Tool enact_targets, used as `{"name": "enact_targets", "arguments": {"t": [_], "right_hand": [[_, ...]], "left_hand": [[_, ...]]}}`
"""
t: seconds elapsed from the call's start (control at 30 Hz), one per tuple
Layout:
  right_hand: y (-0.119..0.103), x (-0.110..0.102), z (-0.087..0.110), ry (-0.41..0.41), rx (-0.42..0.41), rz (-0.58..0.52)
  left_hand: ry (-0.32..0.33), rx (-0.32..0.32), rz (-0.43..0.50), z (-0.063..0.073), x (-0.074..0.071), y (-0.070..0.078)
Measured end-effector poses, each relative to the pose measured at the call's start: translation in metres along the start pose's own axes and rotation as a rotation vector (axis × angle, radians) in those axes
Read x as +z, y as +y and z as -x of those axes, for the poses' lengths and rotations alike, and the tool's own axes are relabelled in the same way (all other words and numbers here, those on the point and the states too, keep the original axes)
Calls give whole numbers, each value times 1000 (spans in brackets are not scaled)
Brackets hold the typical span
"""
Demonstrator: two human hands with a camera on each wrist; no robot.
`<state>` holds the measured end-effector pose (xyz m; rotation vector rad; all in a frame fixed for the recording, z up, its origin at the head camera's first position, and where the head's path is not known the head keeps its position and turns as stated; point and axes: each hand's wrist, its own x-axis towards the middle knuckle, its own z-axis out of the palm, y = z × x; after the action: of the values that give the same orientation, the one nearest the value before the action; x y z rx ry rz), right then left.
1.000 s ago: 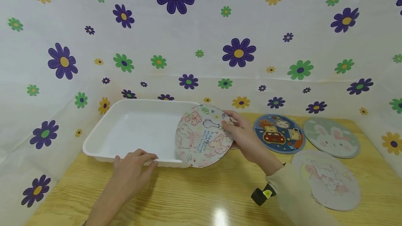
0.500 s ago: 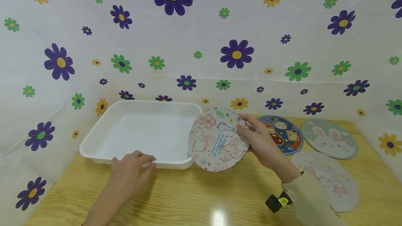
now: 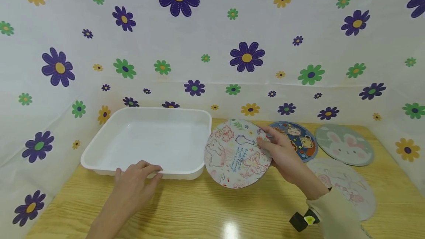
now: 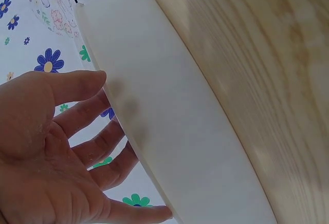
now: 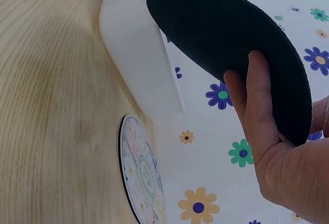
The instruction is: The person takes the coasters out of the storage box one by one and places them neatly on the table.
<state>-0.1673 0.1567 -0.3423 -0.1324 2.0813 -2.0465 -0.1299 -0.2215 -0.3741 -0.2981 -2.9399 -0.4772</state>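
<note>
My right hand (image 3: 285,158) pinches a round mouse pad (image 3: 237,154) with bunny and flower drawings, held tilted off the table beside the tray. Its black underside shows in the right wrist view, with fingers (image 5: 258,95) pressed against it. My left hand (image 3: 134,185) grips the front rim of a white plastic tray (image 3: 142,171). In the left wrist view, the thumb is at the rim and the other fingertips shadow through the wall. Another printed round pad (image 5: 143,175) lies on the table near the tray, hidden in the head view.
Three more round pads lie at the right: a dark blue one (image 3: 303,139), a green bunny one (image 3: 345,145) and a pale pink one (image 3: 348,187). The wooden table (image 3: 199,213) backs onto a flowered cloth (image 3: 212,28) that also rises at both sides.
My right hand has carried the mouse pad rightward and slightly nearer, from overlapping the tray's right end to beside it. The left hand keeps its place on the rim; the view has shifted slightly.
</note>
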Motion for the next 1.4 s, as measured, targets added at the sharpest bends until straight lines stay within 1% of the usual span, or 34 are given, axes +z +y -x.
{"name": "enact_targets", "arguments": {"t": [0.33,0.57,0.93,1.23,1.4], "right_hand": [[4,-10,10,41,50,22],[10,-22,15,26,56,10],[25,-43,24,34,90,1],[39,-55,30,36,143,10],[44,-61,34,50,185,36]], "left_hand": [[12,17,-11,-1,1,-1],[15,17,-3,0,1,-1],[22,28,-7,0,1,0],[18,22,-3,0,0,-1],[12,20,4,-1,1,-1]]}}
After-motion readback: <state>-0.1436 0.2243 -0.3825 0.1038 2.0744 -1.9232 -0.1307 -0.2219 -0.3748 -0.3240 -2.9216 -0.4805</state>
